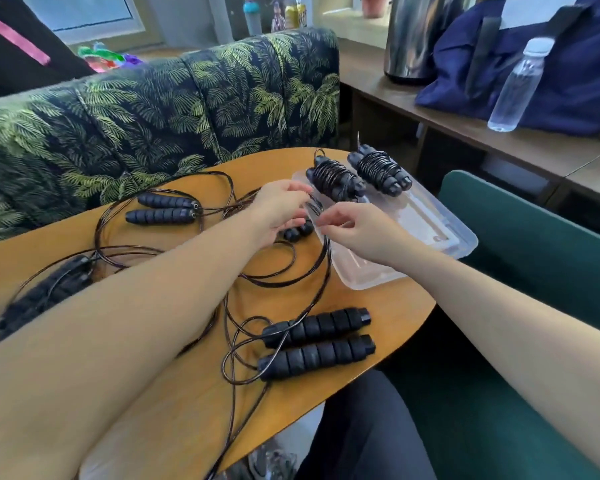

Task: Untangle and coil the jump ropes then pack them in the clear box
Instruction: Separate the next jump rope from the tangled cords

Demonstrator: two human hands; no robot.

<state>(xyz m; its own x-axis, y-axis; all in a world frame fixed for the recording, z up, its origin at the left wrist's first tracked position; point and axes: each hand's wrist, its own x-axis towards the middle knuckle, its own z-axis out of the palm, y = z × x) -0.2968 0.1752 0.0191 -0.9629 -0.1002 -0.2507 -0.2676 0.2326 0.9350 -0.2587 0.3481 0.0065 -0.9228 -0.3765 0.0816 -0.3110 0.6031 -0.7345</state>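
Note:
Black jump ropes lie tangled on the wooden table (388, 306). Two coiled bundles (336, 180) (381, 169) sit at the far end of the clear box (430, 220). My left hand (281, 209) holds a pair of handles (296, 232) and pinches thin cord loops near the box's left edge. My right hand (354, 230) pinches the same cord (322, 258) just beside it. A loose handle pair (317, 342) lies at the front, another pair (163, 209) at the back left, and a third blurred pair (45, 292) at the far left.
A palm-print sofa (153, 109) stands behind the table. A green chair (533, 271) is to the right. On the shelf at the right are a plastic bottle (516, 84), a navy bag (551, 57) and a steel pot (419, 36).

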